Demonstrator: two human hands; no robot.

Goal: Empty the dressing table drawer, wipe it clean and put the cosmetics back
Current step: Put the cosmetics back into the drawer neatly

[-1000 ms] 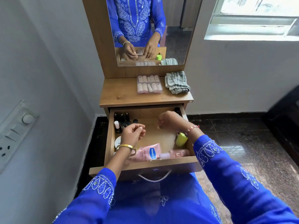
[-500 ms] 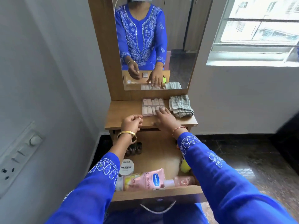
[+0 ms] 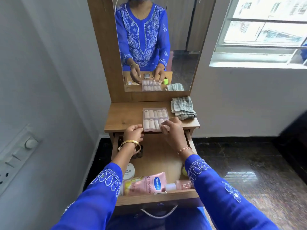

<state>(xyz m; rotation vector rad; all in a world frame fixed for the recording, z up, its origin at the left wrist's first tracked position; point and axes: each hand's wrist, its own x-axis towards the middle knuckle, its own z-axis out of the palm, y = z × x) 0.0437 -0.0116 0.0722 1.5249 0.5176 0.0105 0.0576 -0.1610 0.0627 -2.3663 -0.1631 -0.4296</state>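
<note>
A: Wooden dressing table against a white wall, mirror above, window to the right, dark polished floor. What is on the surface?

B: One clear plastic nail-tip box, flat, two rows of pale pink tips inside. Near edge sits at the front lip of the surface. Folded grey-green striped cloth just beside it, to the right, toward the mirror.

A: Hands?

B: Right hand at the box's near right corner; fingers curled, thumb and fingertips closed on that corner. Left hand just beside the near left corner, fingers curled in; cannot tell whether it touches the box or holds anything. Gold bangle on left wrist, beaded bracelet on right.

A: Drawer?

B: Pulled fully out below the surface, not emptied. At the front: pink Vaseline Gluta-Hya tube lying on its side, a small pink bottle with white cap beside it on the right. White round nail polish remover tub at left, partly behind the left sleeve. Small dark bottles at back left, mostly hidden by the left wrist. Yellow-green item at the right wall, mostly covered by the right sleeve.

A: Obstructions?

B: Both forearms cross over the open drawer. Middle of the drawer floor is bare wood.
</note>
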